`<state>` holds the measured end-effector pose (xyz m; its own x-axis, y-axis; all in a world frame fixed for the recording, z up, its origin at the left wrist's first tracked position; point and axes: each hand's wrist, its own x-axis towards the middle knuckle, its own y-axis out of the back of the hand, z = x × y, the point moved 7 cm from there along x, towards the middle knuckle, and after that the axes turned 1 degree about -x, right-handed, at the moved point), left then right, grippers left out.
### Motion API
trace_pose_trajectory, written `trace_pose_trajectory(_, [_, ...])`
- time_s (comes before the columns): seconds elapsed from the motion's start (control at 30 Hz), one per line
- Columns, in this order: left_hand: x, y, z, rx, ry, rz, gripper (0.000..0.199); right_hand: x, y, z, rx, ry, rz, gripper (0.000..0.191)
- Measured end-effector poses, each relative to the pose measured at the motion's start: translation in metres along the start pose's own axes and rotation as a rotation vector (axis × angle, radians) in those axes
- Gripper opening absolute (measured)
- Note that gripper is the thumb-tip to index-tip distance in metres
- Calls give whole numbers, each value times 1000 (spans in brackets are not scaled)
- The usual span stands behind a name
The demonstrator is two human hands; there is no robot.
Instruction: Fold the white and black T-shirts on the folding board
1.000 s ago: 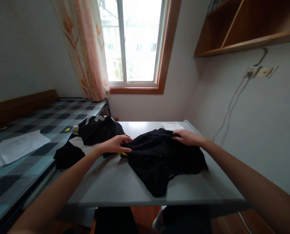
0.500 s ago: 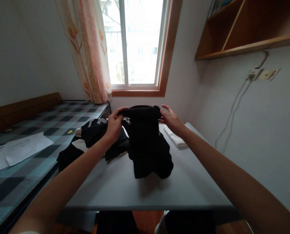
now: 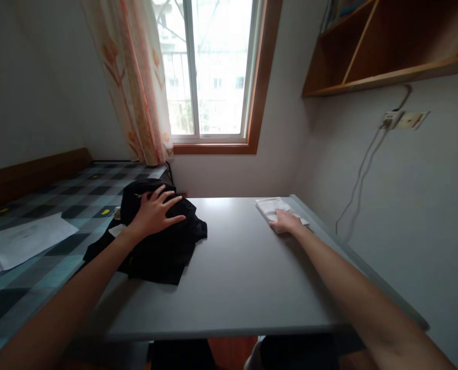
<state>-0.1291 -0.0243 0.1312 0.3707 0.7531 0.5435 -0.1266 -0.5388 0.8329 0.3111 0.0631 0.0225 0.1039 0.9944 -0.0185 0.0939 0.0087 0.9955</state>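
Note:
My left hand [image 3: 152,213] lies on top of a heap of black clothes [image 3: 161,257] at the table's left side, its fingers spread apart. The black garment on top covers most of the heap, and its kind is hard to make out in its crumpled state. Over on the right, my right hand [image 3: 286,221] is at a folded white cloth [image 3: 269,204]. Its thumb is at the near left edge and its fingers lie over the top, so it appears to grip the cloth. The undersides of these fingers are hidden.
The white table [image 3: 232,288] ends at the wall below the window [image 3: 221,77]. A bed with a checked cover [image 3: 40,195] adjoins on the left, with paper sheets [image 3: 29,239] on it. A wooden shelf [image 3: 340,85] and a plugged-in cable [image 3: 362,169] are on the right wall.
The black garment held up between both hands has gone down onto the heap at left. My left hand has opened on it; my right hand has moved down to the white cloth.

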Motion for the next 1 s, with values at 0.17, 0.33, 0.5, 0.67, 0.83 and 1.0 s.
trace_pose_trajectory(0.17, [-13,-54,-8,83,-27,-214,56,1,13,7,77,-117,68,31])
trace_pose_trajectory(0.33, [0,-35,13,2,19,-4,36,-1,30,-4,608,-65,116,20])
trace_pose_trajectory(0.5, [17,-36,73,-190,-198,47,27,-9,53,-47,1189,135,17,21])
trace_pose_trajectory(0.67, [17,-66,105,-320,-294,-115,29,-9,51,-17,1100,-18,-48,12])
trace_pose_trajectory(0.83, [4,-92,125,-410,-349,-293,40,-14,39,26,441,-96,147,30])
trace_pose_trajectory(1.0, [-3,-88,158,-324,-347,-131,57,-45,40,-54,289,513,281,26])
